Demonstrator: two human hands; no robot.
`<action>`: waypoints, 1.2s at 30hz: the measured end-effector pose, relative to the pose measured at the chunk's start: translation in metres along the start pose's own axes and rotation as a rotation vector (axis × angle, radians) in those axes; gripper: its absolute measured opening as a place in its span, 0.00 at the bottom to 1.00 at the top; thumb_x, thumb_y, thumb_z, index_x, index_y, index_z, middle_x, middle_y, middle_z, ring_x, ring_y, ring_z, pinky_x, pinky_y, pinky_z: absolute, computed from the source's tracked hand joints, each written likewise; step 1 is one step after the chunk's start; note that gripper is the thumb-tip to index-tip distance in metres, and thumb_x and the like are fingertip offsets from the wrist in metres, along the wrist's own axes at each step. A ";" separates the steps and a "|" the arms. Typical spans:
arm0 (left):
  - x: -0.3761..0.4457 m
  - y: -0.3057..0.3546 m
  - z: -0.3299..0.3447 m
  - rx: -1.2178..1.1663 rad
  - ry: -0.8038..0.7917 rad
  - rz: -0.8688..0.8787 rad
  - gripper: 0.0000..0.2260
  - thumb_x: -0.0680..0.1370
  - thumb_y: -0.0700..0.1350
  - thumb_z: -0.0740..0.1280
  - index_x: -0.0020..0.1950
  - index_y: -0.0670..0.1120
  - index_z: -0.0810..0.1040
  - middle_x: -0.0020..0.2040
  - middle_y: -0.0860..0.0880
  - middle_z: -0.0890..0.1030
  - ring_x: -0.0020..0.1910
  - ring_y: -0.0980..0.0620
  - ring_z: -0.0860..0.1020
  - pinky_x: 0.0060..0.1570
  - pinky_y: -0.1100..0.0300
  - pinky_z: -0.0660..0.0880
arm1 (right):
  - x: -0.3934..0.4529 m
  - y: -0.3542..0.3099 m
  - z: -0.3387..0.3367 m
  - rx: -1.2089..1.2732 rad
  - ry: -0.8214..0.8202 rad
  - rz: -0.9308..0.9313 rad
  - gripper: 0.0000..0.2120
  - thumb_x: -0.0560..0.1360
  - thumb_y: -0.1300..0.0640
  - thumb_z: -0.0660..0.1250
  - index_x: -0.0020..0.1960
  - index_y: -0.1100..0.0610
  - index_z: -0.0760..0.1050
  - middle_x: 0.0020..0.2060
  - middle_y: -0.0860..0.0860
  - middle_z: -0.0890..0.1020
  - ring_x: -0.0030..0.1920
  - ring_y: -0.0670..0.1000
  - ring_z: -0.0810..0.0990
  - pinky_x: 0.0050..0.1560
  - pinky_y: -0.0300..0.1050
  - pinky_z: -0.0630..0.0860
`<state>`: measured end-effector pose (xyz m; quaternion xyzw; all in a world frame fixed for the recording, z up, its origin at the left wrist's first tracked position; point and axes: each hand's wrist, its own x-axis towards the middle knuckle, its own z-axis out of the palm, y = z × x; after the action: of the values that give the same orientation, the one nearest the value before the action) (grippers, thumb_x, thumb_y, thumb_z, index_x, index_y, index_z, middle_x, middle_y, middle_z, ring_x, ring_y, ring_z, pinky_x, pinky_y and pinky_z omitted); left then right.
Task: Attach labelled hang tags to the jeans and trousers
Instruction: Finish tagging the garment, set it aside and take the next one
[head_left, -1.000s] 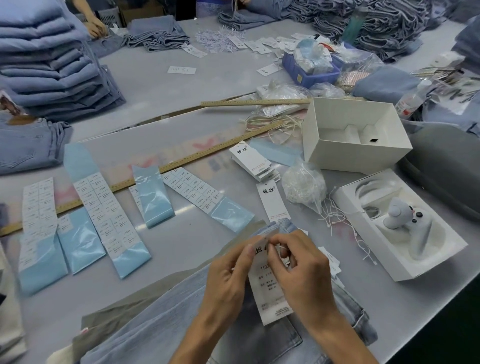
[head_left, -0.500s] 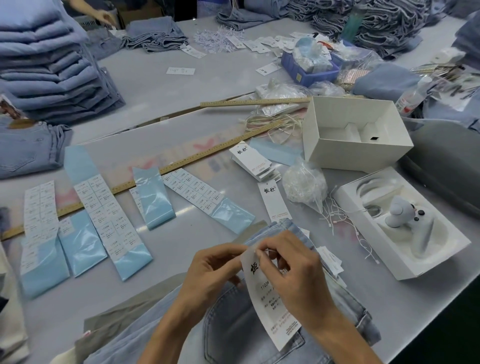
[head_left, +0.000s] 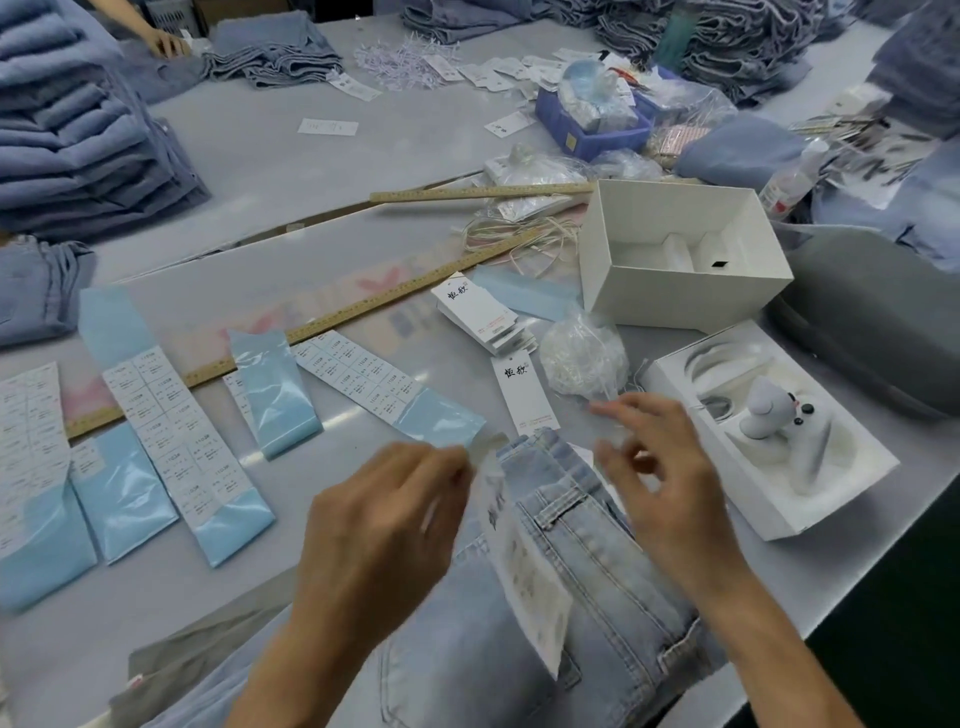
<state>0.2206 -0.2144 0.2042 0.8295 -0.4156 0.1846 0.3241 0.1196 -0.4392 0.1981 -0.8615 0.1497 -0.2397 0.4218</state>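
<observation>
Two hands are over the light blue jeans (head_left: 587, 587) that lie on the grey table (head_left: 270, 171) right in front of you. Your left hand (head_left: 379, 530) is blurry, but its fingers look pinched on the top of a white hang tag (head_left: 524, 582) that hangs down over the jeans, and your right hand (head_left: 660, 478) floats just past the waistband with loose, spread fingers that hold nothing. One more tag (head_left: 524, 395) lies flat just above the jeans, next to a stack of tags (head_left: 480, 317) and a clear bag of strings (head_left: 582, 358), and sticker sheets (head_left: 176, 431) lie to your left.
</observation>
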 end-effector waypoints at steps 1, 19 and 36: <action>0.011 -0.003 -0.012 0.026 0.089 -0.024 0.07 0.82 0.46 0.64 0.49 0.47 0.81 0.40 0.52 0.81 0.36 0.59 0.71 0.37 0.74 0.68 | 0.006 0.000 -0.012 -0.001 0.048 -0.001 0.13 0.78 0.55 0.68 0.62 0.46 0.79 0.60 0.42 0.73 0.44 0.47 0.79 0.48 0.33 0.77; 0.068 0.047 0.016 -0.322 -0.084 0.090 0.05 0.82 0.50 0.66 0.53 0.51 0.79 0.44 0.55 0.81 0.38 0.56 0.78 0.32 0.59 0.77 | 0.010 -0.032 -0.030 0.476 -0.131 0.038 0.06 0.77 0.54 0.73 0.54 0.48 0.82 0.44 0.52 0.86 0.42 0.52 0.86 0.46 0.40 0.82; 0.006 0.025 0.096 -0.669 -0.476 -0.722 0.06 0.76 0.44 0.75 0.39 0.49 0.84 0.33 0.54 0.83 0.31 0.55 0.78 0.32 0.59 0.74 | -0.003 -0.022 -0.047 -0.055 0.288 -0.075 0.03 0.81 0.56 0.68 0.50 0.48 0.79 0.37 0.40 0.79 0.35 0.42 0.78 0.37 0.28 0.72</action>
<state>0.2074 -0.2953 0.1477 0.7901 -0.2021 -0.2736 0.5099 0.0926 -0.4553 0.2402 -0.8345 0.1826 -0.3721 0.3630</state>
